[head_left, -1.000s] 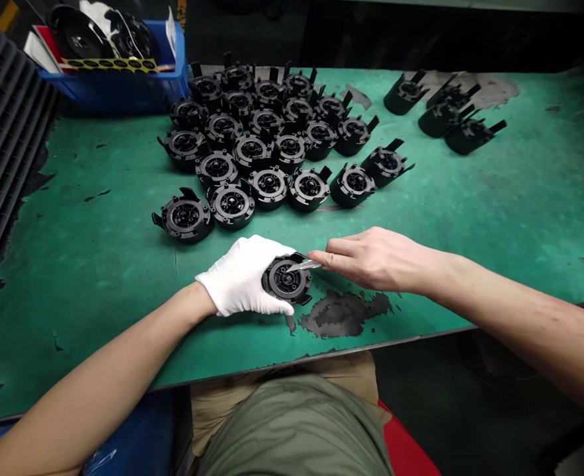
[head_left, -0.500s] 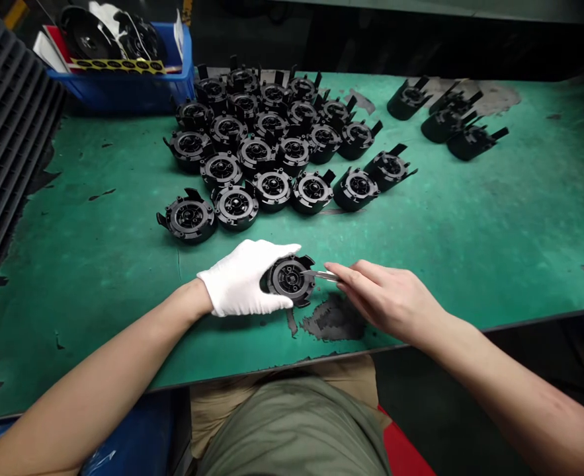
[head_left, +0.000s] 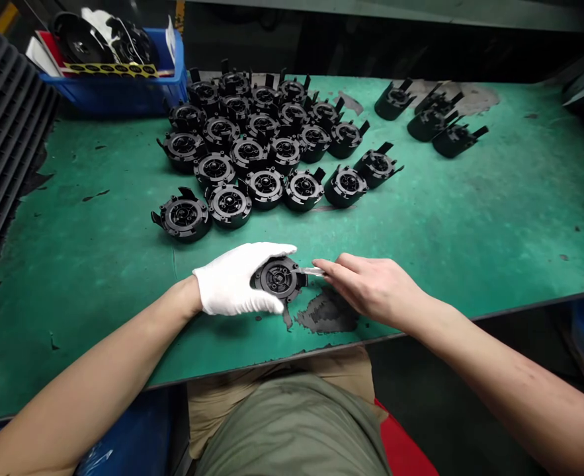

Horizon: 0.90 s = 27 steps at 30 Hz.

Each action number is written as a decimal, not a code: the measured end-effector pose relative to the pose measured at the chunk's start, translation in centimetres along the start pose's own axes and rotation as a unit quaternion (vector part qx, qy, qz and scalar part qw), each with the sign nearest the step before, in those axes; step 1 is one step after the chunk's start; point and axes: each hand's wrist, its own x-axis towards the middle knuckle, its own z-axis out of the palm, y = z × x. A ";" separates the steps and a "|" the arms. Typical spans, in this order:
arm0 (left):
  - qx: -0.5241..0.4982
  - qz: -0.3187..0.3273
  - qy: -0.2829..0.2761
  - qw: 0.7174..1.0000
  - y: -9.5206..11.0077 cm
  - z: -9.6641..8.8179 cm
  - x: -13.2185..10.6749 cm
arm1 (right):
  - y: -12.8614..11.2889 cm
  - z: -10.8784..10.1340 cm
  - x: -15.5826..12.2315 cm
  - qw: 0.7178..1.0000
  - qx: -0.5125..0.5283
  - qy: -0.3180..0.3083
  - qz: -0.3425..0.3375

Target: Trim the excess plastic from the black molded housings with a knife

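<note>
The left hand [head_left: 232, 279], in a white glove, grips a round black part [head_left: 279, 279] by its left side, thumb and fingers curved around the rim. The part is near the front edge of the green table [head_left: 485, 231], in front of the person, its ringed face with a recessed centre turned up. Whether it rests on the tabletop or is held just above it cannot be told.

The right hand [head_left: 374, 289] is bare and closed on a thin metal tool [head_left: 314, 272], pinched between thumb and fingers. The tool points left, its tip over the right side of the part's face; contact at the tip cannot be confirmed.

Beyond the hands stands a close-set group of similar black housings [head_left: 266, 187], most with upright tabs at the rim. Four more black cups [head_left: 454, 141] stand well apart from these, toward the far right.

A blue bin [head_left: 113, 98] is at the far left corner, holding a black dish [head_left: 76, 41] and a yellow-and-black strip [head_left: 110, 69]. A stack of dark ribbed trays [head_left: 4, 139] lines the left side. The table surface shows wear: a dark bare patch [head_left: 327, 312] lies just beside the held part, nearer the front edge.
</note>
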 end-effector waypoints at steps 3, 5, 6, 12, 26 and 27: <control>0.011 -0.009 0.008 1.000 0.2 0.4 0.4 | 0.3 -0.3 0.1 1.000 -0.006 -0.014 -0.011; 0.016 -0.005 0.013 1.000 0.3 0.7 0.6 | 0.4 -0.5 0.1 0.999 -0.012 -0.022 -0.020; 0.018 -0.002 0.016 1.000 0.3 0.7 0.6 | 0.5 -0.5 0.1 0.999 -0.015 -0.025 -0.026; 0.026 -0.005 0.018 0.999 0.6 0.6 0.7 | 1.9 -0.7 0.7 0.995 -0.006 -0.034 -0.093; 0.020 0.015 0.022 0.999 0.2 0.7 0.6 | 2.7 -1.5 1.5 0.992 -0.022 -0.066 -0.105; 0.020 0.017 0.022 0.999 0.1 0.7 0.6 | 2.4 -1.6 1.4 0.993 -0.023 -0.064 -0.098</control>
